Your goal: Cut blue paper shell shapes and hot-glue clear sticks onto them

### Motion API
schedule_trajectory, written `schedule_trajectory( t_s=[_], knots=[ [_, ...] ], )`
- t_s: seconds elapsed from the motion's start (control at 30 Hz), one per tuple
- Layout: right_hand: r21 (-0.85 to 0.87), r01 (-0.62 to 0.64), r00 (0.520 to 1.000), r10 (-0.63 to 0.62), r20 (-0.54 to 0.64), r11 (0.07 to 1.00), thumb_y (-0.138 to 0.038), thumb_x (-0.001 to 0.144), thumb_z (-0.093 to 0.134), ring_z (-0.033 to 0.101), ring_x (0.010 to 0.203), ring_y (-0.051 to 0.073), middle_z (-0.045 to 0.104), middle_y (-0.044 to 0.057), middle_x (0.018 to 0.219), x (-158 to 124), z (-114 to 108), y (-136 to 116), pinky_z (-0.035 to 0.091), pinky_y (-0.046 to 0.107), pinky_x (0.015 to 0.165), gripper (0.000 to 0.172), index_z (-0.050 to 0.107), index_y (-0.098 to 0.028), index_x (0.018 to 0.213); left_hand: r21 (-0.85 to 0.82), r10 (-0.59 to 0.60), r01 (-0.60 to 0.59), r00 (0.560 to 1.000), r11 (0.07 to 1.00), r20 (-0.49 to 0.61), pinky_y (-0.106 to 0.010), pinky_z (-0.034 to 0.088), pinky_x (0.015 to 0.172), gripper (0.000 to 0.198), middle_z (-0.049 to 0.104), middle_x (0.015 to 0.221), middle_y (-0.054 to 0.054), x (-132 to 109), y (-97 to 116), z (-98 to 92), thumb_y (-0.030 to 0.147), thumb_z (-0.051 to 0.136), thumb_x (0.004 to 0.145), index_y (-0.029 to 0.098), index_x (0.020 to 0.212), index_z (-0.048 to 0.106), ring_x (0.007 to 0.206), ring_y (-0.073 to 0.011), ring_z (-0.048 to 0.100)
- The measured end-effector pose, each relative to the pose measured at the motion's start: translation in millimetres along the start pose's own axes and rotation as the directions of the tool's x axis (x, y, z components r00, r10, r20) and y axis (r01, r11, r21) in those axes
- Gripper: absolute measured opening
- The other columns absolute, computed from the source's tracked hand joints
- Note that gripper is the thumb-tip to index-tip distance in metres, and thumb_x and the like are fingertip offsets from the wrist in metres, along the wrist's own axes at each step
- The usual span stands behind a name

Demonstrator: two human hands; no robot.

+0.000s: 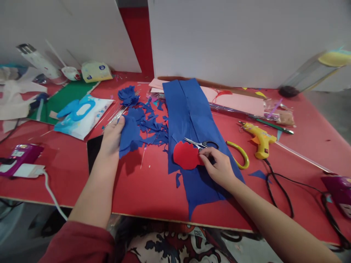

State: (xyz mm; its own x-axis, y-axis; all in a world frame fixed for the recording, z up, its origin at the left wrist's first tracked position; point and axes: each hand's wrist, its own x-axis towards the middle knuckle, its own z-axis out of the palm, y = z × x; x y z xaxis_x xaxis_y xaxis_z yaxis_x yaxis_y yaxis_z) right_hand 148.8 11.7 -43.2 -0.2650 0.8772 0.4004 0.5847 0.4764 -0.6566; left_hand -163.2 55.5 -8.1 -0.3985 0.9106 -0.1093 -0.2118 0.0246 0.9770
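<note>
Blue piece [129, 137] and red cutout [185, 156] held over a red table [148, 190].
The ragged blue piece, its long axis running away from the body, is clamped by the left hand [113, 132]; the scalloped cutout, lying crosswise over blue sheets [197, 124], narrow end rightward, is pinched by the right hand [218, 166].

Scalloped red cutout [185, 155], over long blue strips [201, 122], blue piece [129, 132] at left

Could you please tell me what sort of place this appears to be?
Most likely a craft workspace, judging by the scissors, the yellow glue gun and the cut blue scraps spread over the red table.
</note>
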Motion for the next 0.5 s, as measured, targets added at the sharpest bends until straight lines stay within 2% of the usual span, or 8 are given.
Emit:
schedule_trajectory(
  t_s=[0.13, 0.2, 0.27, 0.37, 0.43, 0.5],
  knots=[
    [-0.009, -0.016, 1.0, 0.016, 0.009, 1.0, -0.018, 0.082, 0.048, 0.056, 0.057, 0.011, 0.062, -0.001, 0.067, -0.1, -0.3, -0.6, 0.045, 0.023, 0.056, 0.009, 0.056, -0.021, 0.077, 0.289, 0.166, -0.141, 0.984, 0.947, -0.064, -0.021, 0.041, 0.049, 0.022, 0.056, 0.057, 0.002, -2.3, -5.2, 1.2, 0.037, 0.066, 0.072, 0.016, 0.069, 0.061, 0.048, -0.0094, 0.049],
    [-0.011, -0.019, 1.0, 0.019, 0.011, 1.0, -0.019, 0.082, 0.048, 0.055, 0.057, 0.011, 0.062, -0.001, 0.067, -0.2, -0.4, -0.7, 0.045, 0.023, 0.057, 0.009, 0.056, -0.021, 0.077, 0.487, 0.28, -0.23, 0.96, 0.843, -0.03, -0.022, 0.043, 0.056, 0.024, 0.059, 0.063, 0.002, -1.7, -7.8, -0.5, 0.04, 0.067, 0.069, 0.017, 0.07, 0.063, 0.057, -0.0118, 0.053],
    [-0.011, -0.018, 1.0, 0.018, 0.012, 1.0, -0.019, 0.082, 0.049, 0.055, 0.058, 0.011, 0.062, -0.001, 0.067, -0.2, -0.4, -0.5, 0.045, 0.023, 0.057, 0.008, 0.056, -0.021, 0.078, 0.623, 0.322, -0.271, 0.946, 0.734, 0.033, -0.024, 0.045, 0.062, 0.023, 0.063, 0.068, 0.001, -1.3, -9.2, -1.5, 0.04, 0.066, 0.068, 0.017, 0.071, 0.065, 0.065, -0.0142, 0.056],
    [-0.005, -0.014, 1.0, 0.014, 0.009, 1.0, -0.019, 0.082, 0.049, 0.056, 0.058, 0.012, 0.062, -0.001, 0.067, -0.2, -0.5, -0.2, 0.046, 0.023, 0.058, 0.008, 0.056, -0.02, 0.078, 0.678, 0.303, -0.276, 0.95, 0.681, 0.082, -0.026, 0.046, 0.069, 0.019, 0.066, 0.072, 0.0, -2.2, -8.9, -0.4, 0.037, 0.065, 0.068, 0.018, 0.073, 0.067, 0.071, -0.0169, 0.059],
    [-0.003, -0.017, 1.0, 0.017, 0.011, 1.0, -0.019, 0.081, 0.049, 0.056, 0.058, 0.012, 0.062, 0.0, 0.068, -0.1, -0.6, -0.4, 0.046, 0.024, 0.058, 0.008, 0.056, -0.02, 0.078, 0.643, 0.298, -0.275, 0.952, 0.715, 0.076, -0.026, 0.046, 0.067, 0.016, 0.065, 0.07, 0.0, -3.4, -8.3, 1.4, 0.034, 0.064, 0.07, 0.018, 0.07, 0.067, 0.069, -0.0165, 0.059],
    [-0.005, -0.032, 0.999, 0.032, 0.018, 0.999, -0.02, 0.082, 0.049, 0.056, 0.058, 0.012, 0.062, 0.0, 0.068, 0.0, -0.9, -0.8, 0.046, 0.024, 0.058, 0.008, 0.056, -0.021, 0.078, 0.557, 0.248, -0.235, 0.967, 0.797, 0.054, -0.024, 0.045, 0.058, 0.016, 0.062, 0.062, 0.0, -4.4, -7.9, 3.2, 0.032, 0.062, 0.073, 0.018, 0.065, 0.066, 0.061, -0.0148, 0.056]
  ],
)
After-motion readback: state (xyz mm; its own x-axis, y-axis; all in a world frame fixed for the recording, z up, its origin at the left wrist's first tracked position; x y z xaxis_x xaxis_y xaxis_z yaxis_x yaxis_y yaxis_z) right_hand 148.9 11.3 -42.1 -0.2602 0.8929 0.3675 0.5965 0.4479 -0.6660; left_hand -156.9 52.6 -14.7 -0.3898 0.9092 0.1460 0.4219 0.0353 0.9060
